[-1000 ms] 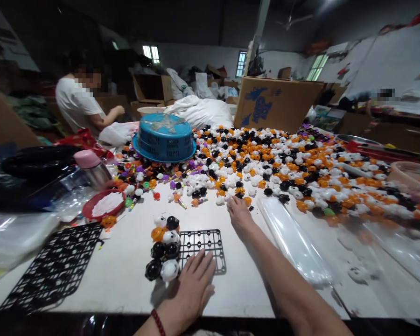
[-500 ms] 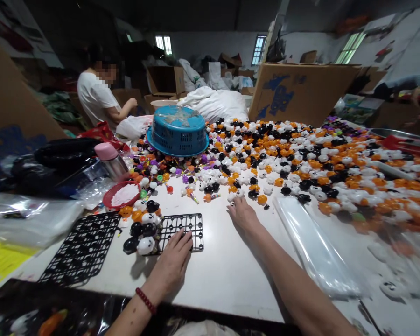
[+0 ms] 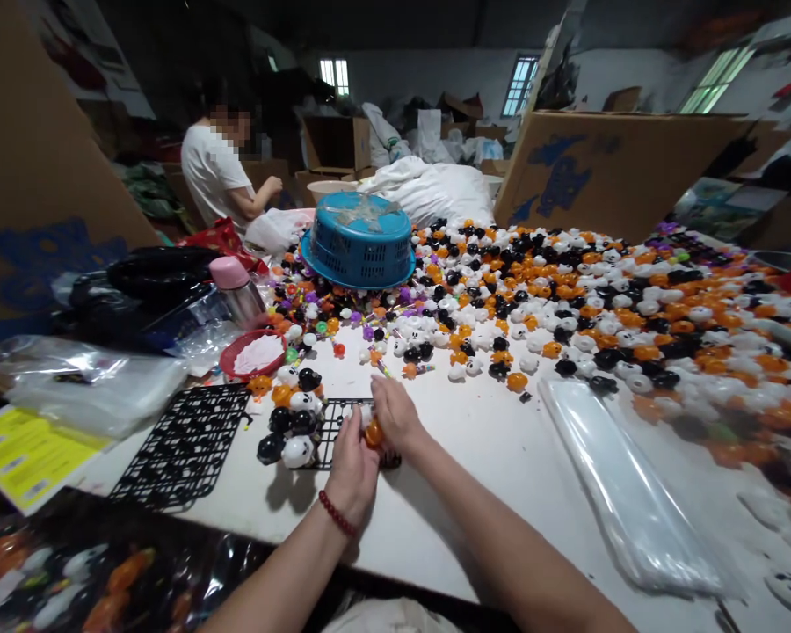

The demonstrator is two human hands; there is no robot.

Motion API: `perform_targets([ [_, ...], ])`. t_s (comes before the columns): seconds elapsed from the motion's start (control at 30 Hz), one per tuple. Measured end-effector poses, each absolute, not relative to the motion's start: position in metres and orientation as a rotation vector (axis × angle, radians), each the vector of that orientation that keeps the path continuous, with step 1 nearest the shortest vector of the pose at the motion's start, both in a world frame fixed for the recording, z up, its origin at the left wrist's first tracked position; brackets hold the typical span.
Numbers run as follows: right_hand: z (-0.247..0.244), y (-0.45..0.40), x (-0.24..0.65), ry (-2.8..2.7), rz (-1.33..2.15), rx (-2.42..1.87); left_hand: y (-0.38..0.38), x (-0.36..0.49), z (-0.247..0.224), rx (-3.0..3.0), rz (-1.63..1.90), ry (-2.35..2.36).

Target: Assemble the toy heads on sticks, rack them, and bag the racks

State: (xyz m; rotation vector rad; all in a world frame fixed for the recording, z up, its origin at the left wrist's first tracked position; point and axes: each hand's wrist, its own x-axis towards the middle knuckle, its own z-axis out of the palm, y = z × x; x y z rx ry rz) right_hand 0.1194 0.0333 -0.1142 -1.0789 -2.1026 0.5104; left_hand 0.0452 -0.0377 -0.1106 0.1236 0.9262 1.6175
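Observation:
My left hand (image 3: 354, 462) and my right hand (image 3: 396, 413) are close together over a black plastic grid (image 3: 333, 420). Between them show a small orange toy head (image 3: 373, 432) and a bit of a white one (image 3: 366, 411). The fingers of both hands curl around these, and my palms hide part of them. On the left part of the grid stand several black, white and orange toy heads, among them a white skull head (image 3: 298, 451). A stack of similar black grids (image 3: 188, 444) lies farther left.
A large pile of loose toy heads (image 3: 567, 281) covers the table's back and right. An upturned blue basket (image 3: 359, 237) stands at the back. Clear plastic bags (image 3: 626, 483) lie at right. A red dish (image 3: 283, 356) and a pink-capped flask (image 3: 237, 290) are at left. A person (image 3: 214, 167) sits beyond.
My right hand has come from the edge of the pile to the grid, beside my left hand. Orange and white toy heads now show between the hands. The view has turned slightly left.

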Motion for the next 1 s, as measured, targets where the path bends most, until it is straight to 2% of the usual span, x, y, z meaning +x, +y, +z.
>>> perform_targets([
  [0.13,-0.111,0.091,0.112,-2.18,0.47,-1.366,-0.047,0.04,-0.104,0.132,1.534,0.93],
  [0.3,-0.113,0.11,0.11,-2.253,0.568,-1.402,-0.058,0.037,-0.1,0.188,1.462,0.866],
  [0.43,-0.108,0.079,0.134,-2.136,0.621,-1.444,-0.064,0.032,-0.097,0.206,1.405,0.897],
  [0.63,-0.091,-0.013,0.207,-1.821,1.02,-1.216,-0.068,0.044,-0.092,0.31,1.413,0.986],
  [0.8,-0.075,-0.063,0.234,-1.938,0.828,-1.205,-0.074,0.067,-0.09,0.461,1.439,1.044],
  [1.0,-0.071,-0.078,0.243,-2.036,0.627,-1.238,-0.085,0.08,-0.09,0.706,1.343,1.091],
])
